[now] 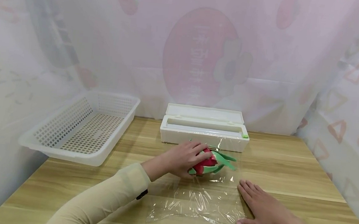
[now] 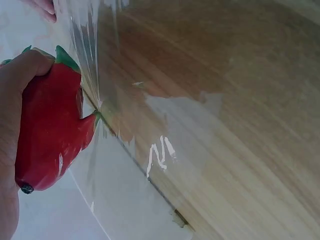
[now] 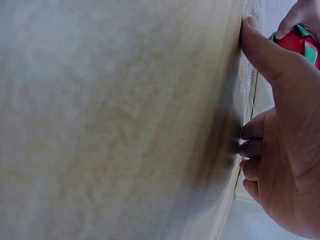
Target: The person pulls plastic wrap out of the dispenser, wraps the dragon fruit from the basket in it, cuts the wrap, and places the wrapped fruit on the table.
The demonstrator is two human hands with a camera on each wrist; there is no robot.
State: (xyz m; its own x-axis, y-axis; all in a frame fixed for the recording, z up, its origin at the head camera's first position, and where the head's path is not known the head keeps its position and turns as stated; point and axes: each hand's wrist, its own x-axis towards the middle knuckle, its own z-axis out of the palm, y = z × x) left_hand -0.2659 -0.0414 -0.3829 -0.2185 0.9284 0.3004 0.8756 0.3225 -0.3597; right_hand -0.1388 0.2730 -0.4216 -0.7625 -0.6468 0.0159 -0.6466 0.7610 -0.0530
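A red dragon fruit (image 1: 207,161) with green leafy scales lies on its side over a sheet of clear plastic wrap (image 1: 195,200). My left hand (image 1: 185,158) grips it from the left, thumb and fingers round its body; the left wrist view shows the dragon fruit (image 2: 52,125) in that grasp. My right hand (image 1: 262,208) lies on the table at the sheet's right edge, fingers straight, with the thumb touching near the front right corner. In the right wrist view the right hand's fingertips (image 3: 250,150) meet the table surface.
Behind the fruit stands a white wrap dispenser box (image 1: 204,140) with its lid raised, and the sheet runs forward from it. A white perforated basket (image 1: 97,160) sits at the left on the wooden table (image 1: 291,166). Printed cloth hangs around the table.
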